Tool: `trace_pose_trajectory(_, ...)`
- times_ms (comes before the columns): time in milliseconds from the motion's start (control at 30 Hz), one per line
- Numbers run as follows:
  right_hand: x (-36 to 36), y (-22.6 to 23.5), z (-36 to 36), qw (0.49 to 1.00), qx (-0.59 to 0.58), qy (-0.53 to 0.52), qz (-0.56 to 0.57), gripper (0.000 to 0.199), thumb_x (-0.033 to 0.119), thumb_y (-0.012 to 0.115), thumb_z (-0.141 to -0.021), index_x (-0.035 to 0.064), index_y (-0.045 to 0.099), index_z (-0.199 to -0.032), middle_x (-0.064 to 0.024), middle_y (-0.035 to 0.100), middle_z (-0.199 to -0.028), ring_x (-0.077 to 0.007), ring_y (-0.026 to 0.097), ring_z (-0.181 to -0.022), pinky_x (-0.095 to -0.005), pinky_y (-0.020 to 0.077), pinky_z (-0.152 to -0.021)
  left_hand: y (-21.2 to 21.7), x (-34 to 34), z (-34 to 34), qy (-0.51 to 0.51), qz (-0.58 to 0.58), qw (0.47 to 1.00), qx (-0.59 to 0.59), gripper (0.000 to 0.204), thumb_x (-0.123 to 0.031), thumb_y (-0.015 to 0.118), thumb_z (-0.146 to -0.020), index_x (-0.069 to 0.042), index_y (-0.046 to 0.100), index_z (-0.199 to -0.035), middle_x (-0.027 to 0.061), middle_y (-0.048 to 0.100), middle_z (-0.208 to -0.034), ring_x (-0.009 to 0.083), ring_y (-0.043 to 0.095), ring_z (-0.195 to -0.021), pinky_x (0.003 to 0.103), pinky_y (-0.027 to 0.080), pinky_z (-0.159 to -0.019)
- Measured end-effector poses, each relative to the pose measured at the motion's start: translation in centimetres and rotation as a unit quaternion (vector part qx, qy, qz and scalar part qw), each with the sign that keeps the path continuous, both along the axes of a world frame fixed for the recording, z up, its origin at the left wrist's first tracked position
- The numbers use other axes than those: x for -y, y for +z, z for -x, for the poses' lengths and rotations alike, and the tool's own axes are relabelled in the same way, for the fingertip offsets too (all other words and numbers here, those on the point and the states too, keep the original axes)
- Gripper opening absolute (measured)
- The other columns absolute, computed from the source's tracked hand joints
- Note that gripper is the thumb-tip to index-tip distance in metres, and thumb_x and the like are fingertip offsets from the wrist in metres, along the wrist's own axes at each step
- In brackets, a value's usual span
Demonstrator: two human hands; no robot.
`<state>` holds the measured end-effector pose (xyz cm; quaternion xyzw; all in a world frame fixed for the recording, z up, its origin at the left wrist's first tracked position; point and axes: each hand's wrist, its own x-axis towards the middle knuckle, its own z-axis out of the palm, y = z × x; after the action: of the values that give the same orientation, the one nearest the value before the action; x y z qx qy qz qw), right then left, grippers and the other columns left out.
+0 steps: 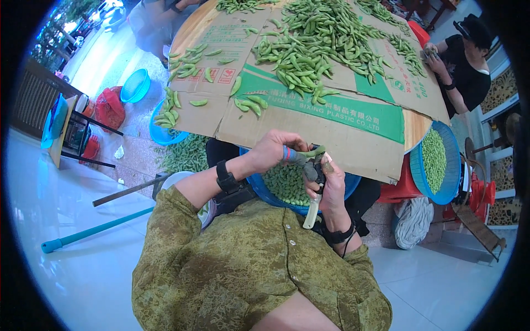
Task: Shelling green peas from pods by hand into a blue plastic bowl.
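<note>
My left hand (274, 150) pinches one end of a green bean pod (315, 151) just beyond the table's near edge. Grey and coloured covers wrap some of its fingers. Closed around a pale-handled tool (312, 213), my right hand (333, 190) meets the left at the pod; dark covers show on its fingers too. The tool's working end is hidden among the fingers. Below both hands, a blue basin (255, 183) on my lap holds loose shelled beans (283, 184).
Flattened cardboard (265, 128) covers the round table, with a large heap of pods (314, 47) on it. A blue basket of shelled beans (435, 160) stands at right, near another person (468, 66). Pods (186, 156) lie on the floor at left, beside a teal pole (99, 229).
</note>
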<state>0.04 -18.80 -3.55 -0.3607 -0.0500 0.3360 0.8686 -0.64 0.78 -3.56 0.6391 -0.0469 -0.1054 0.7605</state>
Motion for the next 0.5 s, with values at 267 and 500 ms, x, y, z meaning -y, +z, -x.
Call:
trace_pose_trajectory(267,0.2,0.3,-0.2,0.987,-0.042,0.091,-0.123,0.043,0.03,0.05,-0.095,-0.0021,0.046,-0.123,-0.017,0.059,-0.091,-0.0086,0.036,-0.043,-0.0205,0.0298,-0.031,0.3,-0.4,0.8,-0.084,0.251,0.943,-0.202,0.016,-0.011,0.066,-0.08,-0.002,0.061,-0.093,0.0052,0.061,-0.079,0.0141,0.059,-0.062,0.023,0.043,-0.043)
trace_pose_trajectory(500,0.1,-1.4,-0.6,0.964,-0.115,0.143,-0.192,0.045,0.03,0.054,-0.093,-0.0015,0.045,-0.124,-0.0194,0.059,-0.095,-0.0081,0.032,-0.039,-0.0201,0.026,-0.029,0.2,-0.6,1.2,-0.108,0.285,0.927,-0.217,0.016,-0.012,0.065,-0.081,-0.004,0.06,-0.094,0.0088,0.062,-0.081,0.0139,0.057,-0.055,0.023,0.043,-0.043)
